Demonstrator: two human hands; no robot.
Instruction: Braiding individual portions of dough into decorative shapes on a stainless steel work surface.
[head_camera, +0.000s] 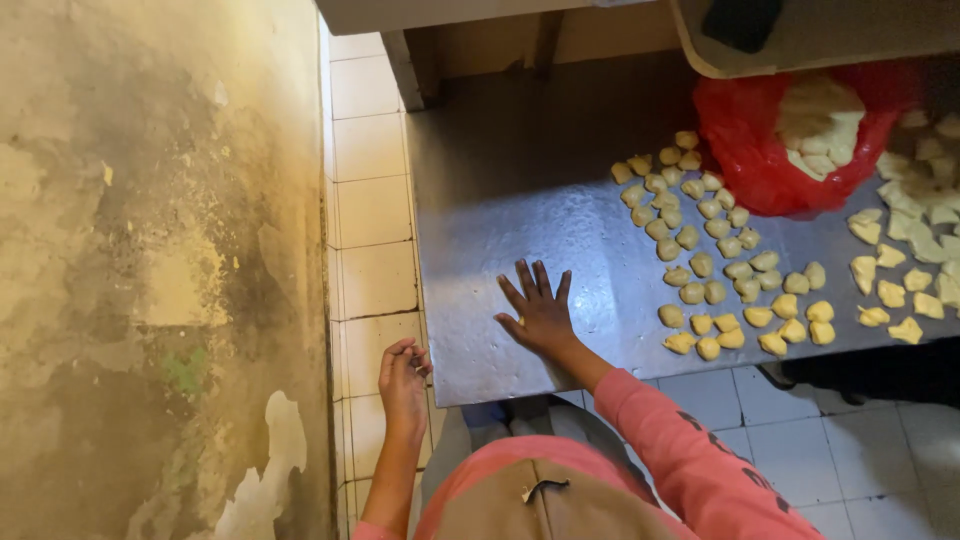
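My right hand lies flat, palm down, fingers spread apart, on the bare steel table at lower centre of the frame; it holds nothing. My left hand hangs at the table's lower left corner, fingers loosely curled together, gripping nothing. The nearest items are the folded dough pieces, laid in rows right of centre, well apart from my right hand. A red plastic bag with more dough sits upper right.
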